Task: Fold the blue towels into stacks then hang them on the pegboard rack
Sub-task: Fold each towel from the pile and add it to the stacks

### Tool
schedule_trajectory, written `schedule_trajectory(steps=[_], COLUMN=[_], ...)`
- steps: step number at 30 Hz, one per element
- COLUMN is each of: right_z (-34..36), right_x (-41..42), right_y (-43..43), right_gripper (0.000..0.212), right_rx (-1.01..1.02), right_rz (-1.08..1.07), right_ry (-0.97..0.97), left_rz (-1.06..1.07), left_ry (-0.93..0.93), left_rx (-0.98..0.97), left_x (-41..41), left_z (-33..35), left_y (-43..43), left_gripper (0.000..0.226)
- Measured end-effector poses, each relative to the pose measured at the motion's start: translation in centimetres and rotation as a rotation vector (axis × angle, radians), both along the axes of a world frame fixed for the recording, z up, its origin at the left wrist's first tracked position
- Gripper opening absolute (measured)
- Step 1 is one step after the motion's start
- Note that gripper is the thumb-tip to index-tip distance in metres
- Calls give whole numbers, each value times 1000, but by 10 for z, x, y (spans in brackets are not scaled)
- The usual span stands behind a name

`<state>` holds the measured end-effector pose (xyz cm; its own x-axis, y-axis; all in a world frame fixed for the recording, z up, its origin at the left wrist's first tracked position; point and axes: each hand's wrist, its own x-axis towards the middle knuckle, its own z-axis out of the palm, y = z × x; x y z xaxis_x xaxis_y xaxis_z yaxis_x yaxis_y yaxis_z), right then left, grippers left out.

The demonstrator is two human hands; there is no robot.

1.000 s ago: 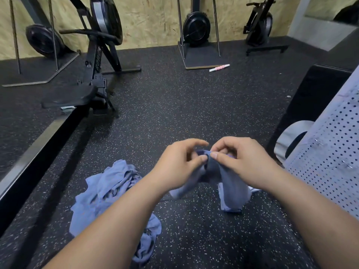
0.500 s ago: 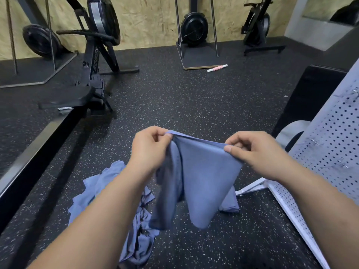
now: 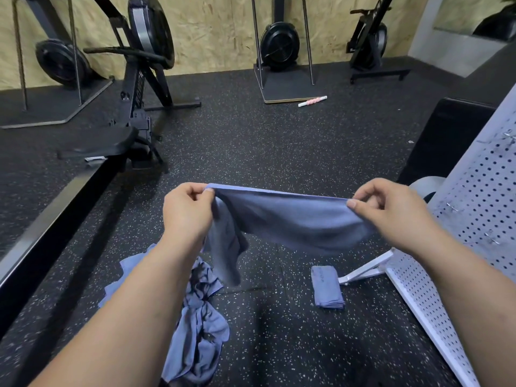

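A blue towel hangs stretched in the air between my hands, above the speckled floor. My left hand pinches its left corner, and my right hand pinches its right corner. The towel's lower left part droops down below my left hand. A folded blue towel lies on the floor under my right side. A loose heap of blue towels lies on the floor beneath my left forearm. The white pegboard rack leans at the right edge, with metal hooks on it.
A rowing machine with its long black rail runs along the left. More exercise machines stand against the wooden back wall. A pink and white roller lies near them. A black box stands behind the pegboard.
My hands have moved apart and risen, pulling the bunched towel out into a wide stretched edge. The folded towel on the floor has come into sight below.
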<state>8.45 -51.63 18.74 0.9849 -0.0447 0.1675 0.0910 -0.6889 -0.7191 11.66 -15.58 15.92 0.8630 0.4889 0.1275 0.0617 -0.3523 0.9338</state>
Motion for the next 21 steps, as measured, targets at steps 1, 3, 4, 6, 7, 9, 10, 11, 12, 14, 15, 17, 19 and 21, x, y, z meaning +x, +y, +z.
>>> schedule_trajectory(steps=[1, 3, 4, 6, 7, 9, 10, 11, 12, 14, 15, 17, 19, 21], right_z=[1, 6, 10, 13, 14, 13, 13, 12, 12, 12, 11, 9, 5, 1], right_x=[-1, -5, -7, -10, -11, -14, -16, -17, -19, -22, -23, -24, -24, -22], right_y=[3, 11, 15, 24, 29, 38, 43, 48, 52, 59, 62, 65, 66, 66], right_gripper=[12, 9, 9, 11, 11, 11, 13, 16, 24, 43, 48, 37, 17, 6], right_rx=[127, 387, 476, 582, 615, 653, 657, 650, 641, 605, 564, 427, 313, 242], right_rz=[16, 51, 66, 109, 131, 173, 201, 237, 278, 348, 362, 339, 290, 246], right_ry=[16, 78, 117, 182, 202, 214, 220, 232, 252, 287, 278, 200, 118, 67], left_rz=[-30, -98, -132, -210, -258, -368, -426, -477, -520, -584, -609, -659, -704, -741], left_ry=[5, 13, 17, 31, 48, 107, 137, 156, 163, 159, 151, 130, 103, 82], left_rx=[-8, -2, 10, 13, -1, -99, -163, -213, -245, -270, -264, -243, -245, -224], left_x=[0, 0, 0, -2, -3, -9, -12, -14, -16, -17, -18, -20, -23, -26], left_z=[-2, -7, -8, -10, -10, -9, -8, -8, -9, -9, -10, -9, -8, -7], left_y=[-1, -3, -5, -13, -18, -31, -38, -43, -48, -52, -54, -58, -62, -65], left_gripper=[8, 6, 6, 7, 7, 7, 7, 7, 8, 11, 13, 18, 24, 29])
